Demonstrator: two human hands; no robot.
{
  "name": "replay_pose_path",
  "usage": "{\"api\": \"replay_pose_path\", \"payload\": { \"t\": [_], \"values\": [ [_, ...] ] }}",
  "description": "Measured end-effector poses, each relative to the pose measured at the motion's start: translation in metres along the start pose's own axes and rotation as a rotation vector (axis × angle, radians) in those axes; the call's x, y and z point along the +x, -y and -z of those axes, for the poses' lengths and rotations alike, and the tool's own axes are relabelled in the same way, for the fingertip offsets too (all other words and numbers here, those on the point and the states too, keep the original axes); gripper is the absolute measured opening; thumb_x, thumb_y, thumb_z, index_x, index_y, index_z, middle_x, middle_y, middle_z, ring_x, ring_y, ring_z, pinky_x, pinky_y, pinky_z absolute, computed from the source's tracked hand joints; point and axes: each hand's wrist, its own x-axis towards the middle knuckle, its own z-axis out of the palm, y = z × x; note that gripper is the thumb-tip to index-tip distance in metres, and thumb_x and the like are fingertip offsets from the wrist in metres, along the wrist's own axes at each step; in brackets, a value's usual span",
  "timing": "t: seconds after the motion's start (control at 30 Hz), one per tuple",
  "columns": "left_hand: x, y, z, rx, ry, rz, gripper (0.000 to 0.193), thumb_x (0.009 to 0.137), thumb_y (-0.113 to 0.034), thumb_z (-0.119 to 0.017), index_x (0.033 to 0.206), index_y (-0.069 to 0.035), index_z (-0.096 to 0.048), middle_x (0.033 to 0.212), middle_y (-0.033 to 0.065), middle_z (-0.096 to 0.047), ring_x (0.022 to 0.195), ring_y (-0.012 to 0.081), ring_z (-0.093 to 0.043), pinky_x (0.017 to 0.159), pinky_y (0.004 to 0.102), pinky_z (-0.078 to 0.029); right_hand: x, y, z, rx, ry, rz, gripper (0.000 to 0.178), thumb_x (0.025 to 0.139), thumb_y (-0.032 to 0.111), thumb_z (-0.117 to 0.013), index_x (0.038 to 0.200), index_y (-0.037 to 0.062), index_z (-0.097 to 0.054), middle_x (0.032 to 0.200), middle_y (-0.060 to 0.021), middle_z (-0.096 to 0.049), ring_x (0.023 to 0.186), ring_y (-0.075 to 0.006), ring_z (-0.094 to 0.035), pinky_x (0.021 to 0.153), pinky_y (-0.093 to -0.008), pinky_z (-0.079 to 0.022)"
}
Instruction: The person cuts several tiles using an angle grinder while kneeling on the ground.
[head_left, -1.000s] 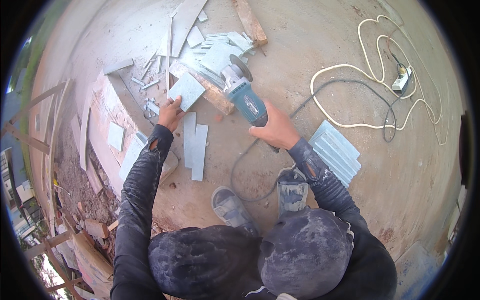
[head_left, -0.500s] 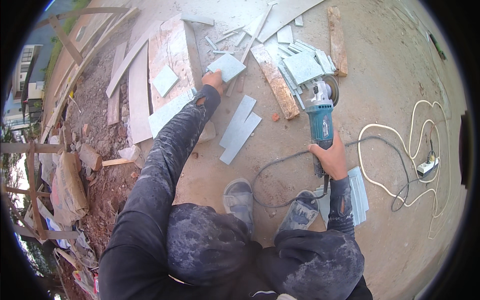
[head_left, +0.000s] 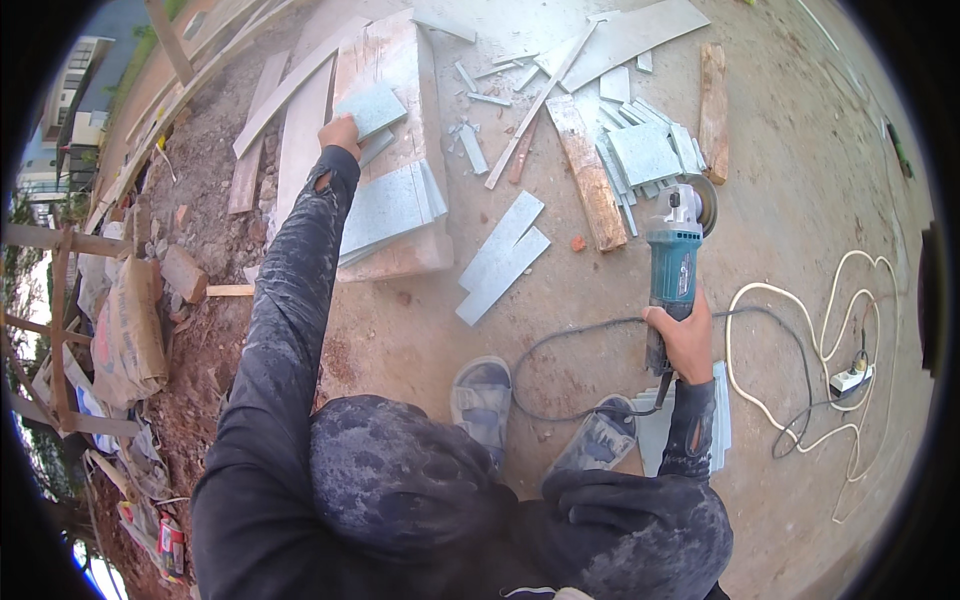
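Observation:
My left hand is closed on the near-left edge of a pale grey-green square tile, over a large beige block. Another tile piece shows partly beneath it. Nearer me on the same block lie overlapping larger tiles. My right hand grips a teal and black angle grinder by its rear body. Its disc points away from me, close to a heap of cut tiles; I cannot tell whether the disc spins.
Two tile strips lie on the floor ahead of my sandals. Wooden pieces flank the tile heap. The grinder's dark cord loops by my feet toward a white power strip. Rubble and a sack are at left.
My left hand has carried the tile leftward from above the floor to over the block. The view has shifted slightly; my right hand keeps its grip on the grinder.

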Motion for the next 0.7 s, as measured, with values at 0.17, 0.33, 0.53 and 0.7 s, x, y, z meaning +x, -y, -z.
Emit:
{"api": "replay_pose_path", "payload": {
  "t": [0.17,0.33,0.53,0.7],
  "values": [
    [0.025,0.012,0.035,0.201,-0.121,0.023,0.032,0.092,-0.025,-0.064,0.114,-0.001,-0.062,0.113,0.0139,-0.062,0.098,0.0273,-0.063,0.066,0.0372,-0.057,-0.001,0.008,-0.006,0.033,-0.002,0.008,0.046,0.071,0.016,-0.074,0.109,-0.0005,-0.055,0.089,-0.0052,-0.059,0.079,-0.0138,-0.056,0.074,-0.0291,-0.047],
    [0.019,0.002,0.031,0.709,-0.323,-0.055,0.038,0.078,-0.024,-0.069,0.105,0.002,-0.070,0.109,0.0236,-0.068,0.099,0.0357,-0.067,0.088,0.0418,-0.053,-0.003,0.019,0.002,0.037,-0.002,0.006,0.047,0.071,0.017,-0.075,0.109,-0.0003,-0.055,0.089,-0.0053,-0.059,0.080,-0.0143,-0.056,0.074,-0.0294,-0.048],
    [-0.068,0.000,-0.058,0.801,-0.117,-0.949,0.039,0.086,-0.034,-0.068,0.109,-0.004,-0.067,0.098,0.0163,-0.065,0.095,0.0309,-0.063,0.088,0.0407,-0.049,-0.004,0.010,0.014,0.005,-0.077,-0.013,0.049,0.070,0.019,-0.076,0.110,-0.0006,-0.055,0.091,-0.0064,-0.060,0.081,-0.0153,-0.057,0.075,-0.0300,-0.048],
    [-0.188,-0.004,-0.212,0.830,0.750,-1.031,0.047,0.090,-0.036,-0.067,0.116,0.002,-0.064,0.107,0.0200,-0.067,0.098,0.0278,-0.065,0.085,0.0357,-0.051,-0.009,0.001,0.043,0.081,-0.164,-0.046,0.050,0.070,0.018,-0.076,0.112,-0.0007,-0.055,0.091,-0.0064,-0.060,0.081,-0.0150,-0.057,0.075,-0.0297,-0.048]
  ]
}}
